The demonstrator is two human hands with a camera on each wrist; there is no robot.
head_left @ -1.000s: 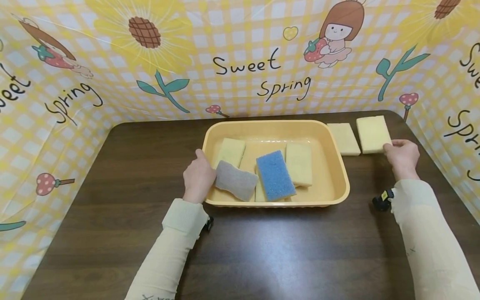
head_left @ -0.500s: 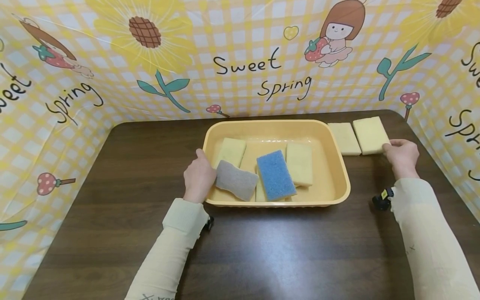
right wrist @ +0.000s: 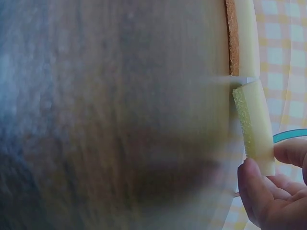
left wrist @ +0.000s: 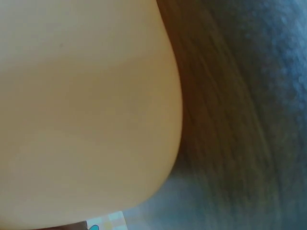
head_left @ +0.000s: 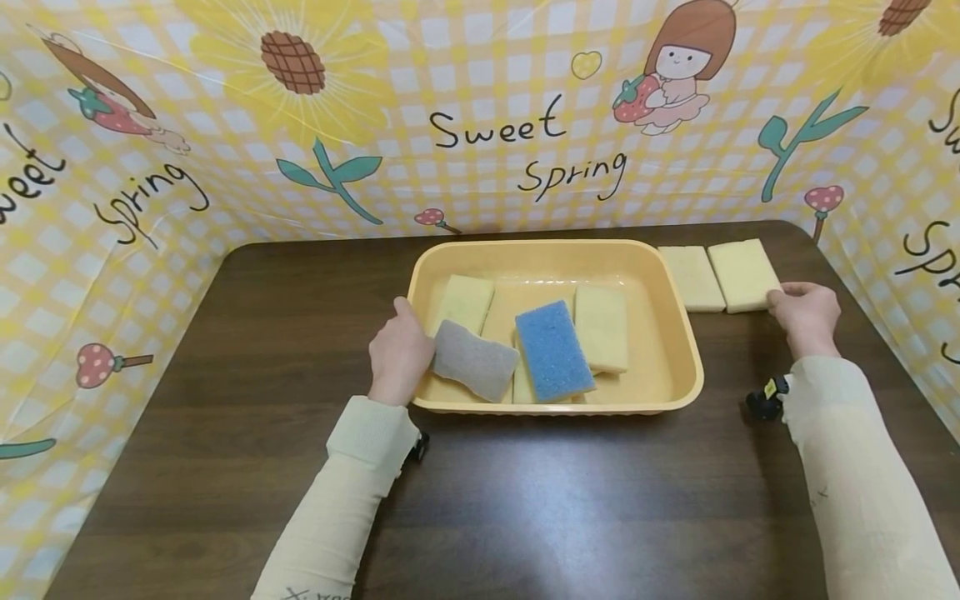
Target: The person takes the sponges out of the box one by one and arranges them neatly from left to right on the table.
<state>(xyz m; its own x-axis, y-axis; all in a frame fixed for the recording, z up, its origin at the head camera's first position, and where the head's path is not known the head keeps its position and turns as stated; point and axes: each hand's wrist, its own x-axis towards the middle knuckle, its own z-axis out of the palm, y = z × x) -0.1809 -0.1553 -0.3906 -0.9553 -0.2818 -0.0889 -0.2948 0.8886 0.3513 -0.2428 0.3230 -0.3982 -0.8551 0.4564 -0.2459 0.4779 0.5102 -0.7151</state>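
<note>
My left hand (head_left: 400, 357) grips the left rim of a yellow plastic tray (head_left: 667, 398), its fingers mostly hidden. Between thumb and fingers, my right hand (head_left: 806, 317) pinches the near right corner of a pale yellow sponge (head_left: 744, 275) at the table's far right. Just left of that sponge lies another pale sponge (head_left: 693, 279), partly behind the tray's edge. In the right wrist view the pinched sponge (right wrist: 256, 124) shows a yellow-green lower layer; its neighbour (right wrist: 247, 38) has an orange-brown one. A blue-topped sponge (head_left: 553, 350) and a wavy grey sponge (head_left: 476, 360) lie inside the tray.
Several pale sponges, among them one at the right (head_left: 602, 327), lie lower in the tray, partly covered. A dark wooden table (head_left: 525, 517) carries everything. Patterned yellow checked cloth (head_left: 480, 183) rises behind and at both sides.
The pinched sponge has moved left against its neighbour, then slightly toward me, with my right hand keeping hold. My left hand stays at the tray.
</note>
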